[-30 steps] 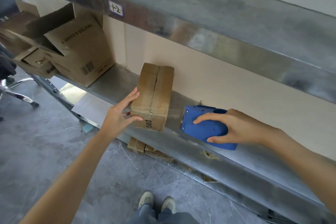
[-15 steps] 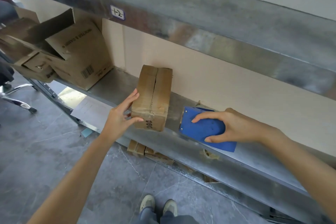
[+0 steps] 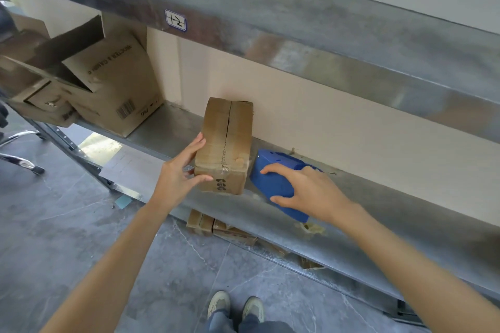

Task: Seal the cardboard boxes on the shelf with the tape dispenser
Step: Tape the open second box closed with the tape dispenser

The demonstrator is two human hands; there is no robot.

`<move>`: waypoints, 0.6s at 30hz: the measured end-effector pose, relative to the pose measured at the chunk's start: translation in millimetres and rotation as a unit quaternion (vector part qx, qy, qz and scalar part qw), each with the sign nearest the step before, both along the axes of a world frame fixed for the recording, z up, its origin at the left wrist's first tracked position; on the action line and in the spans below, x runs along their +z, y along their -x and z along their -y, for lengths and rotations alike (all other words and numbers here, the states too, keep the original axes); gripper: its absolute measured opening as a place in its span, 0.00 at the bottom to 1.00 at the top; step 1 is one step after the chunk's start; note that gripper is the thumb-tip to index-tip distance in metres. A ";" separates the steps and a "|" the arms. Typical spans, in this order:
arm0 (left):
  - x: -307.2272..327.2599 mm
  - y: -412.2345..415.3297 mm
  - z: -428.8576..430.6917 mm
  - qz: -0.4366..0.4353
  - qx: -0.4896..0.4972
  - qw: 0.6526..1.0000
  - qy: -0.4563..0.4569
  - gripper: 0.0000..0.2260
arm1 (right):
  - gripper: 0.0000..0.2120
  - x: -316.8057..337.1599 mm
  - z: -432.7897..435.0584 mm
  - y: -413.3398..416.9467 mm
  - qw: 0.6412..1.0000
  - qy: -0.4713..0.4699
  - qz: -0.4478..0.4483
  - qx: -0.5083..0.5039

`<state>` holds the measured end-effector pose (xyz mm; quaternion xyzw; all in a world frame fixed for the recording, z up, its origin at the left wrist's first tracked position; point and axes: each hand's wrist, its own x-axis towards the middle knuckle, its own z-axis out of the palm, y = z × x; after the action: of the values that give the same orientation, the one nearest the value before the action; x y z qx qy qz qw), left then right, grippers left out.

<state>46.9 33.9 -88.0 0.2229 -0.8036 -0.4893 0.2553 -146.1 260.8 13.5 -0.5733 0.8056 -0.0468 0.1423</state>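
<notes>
Metal shelf (image 3: 167, 127): left hand (image 3: 177, 178) grips small box (image 3: 227, 138); right hand (image 3: 305, 192) clasps blue tape dispenser (image 3: 273, 170), partly covering it.

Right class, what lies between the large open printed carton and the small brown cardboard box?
Only bare grey metal shelf, seen in the head view.

**Materials and finishes around the small box (image 3: 224, 138).**

The small box is matt brown cardboard, with shiny clear tape crinkled along its near edge. Just right of it, the tape dispenser (image 3: 273, 184) is smooth blue plastic with a slight sheen. Both stand on a shelf (image 3: 378, 203) of grey sheet metal, scuffed and faintly reflective. Behind the small box, the back panel (image 3: 338, 121) is flat matt beige. Left of it, the large box (image 3: 116, 89) is creased, printed cardboard. Below it, the floor (image 3: 67, 238) is smooth grey stone-look tile.
</notes>
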 end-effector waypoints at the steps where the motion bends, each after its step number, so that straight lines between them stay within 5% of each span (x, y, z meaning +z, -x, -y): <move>1: -0.7 0.3 0.2 -0.002 0.000 1.000 -0.003 0.38 | 0.24 -2.3 3.8 -5.8 1.000 -0.001 -0.015 -0.001; 11: -1.8 1.8 -3.8 -0.018 0.013 1.000 -0.014 0.38 | 0.22 -23.2 32.8 -31.3 0.988 -0.017 -0.152 -0.028; 18: -1.2 2.1 -5.4 -0.016 0.029 0.999 0.000 0.38 | 0.24 -50.0 34.4 9.5 0.994 -0.005 -0.055 -0.091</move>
<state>44.8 39.4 -89.2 0.2382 -0.7926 -0.4848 0.2827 -155.5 226.4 -36.6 -0.4986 0.8611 -0.0244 0.0961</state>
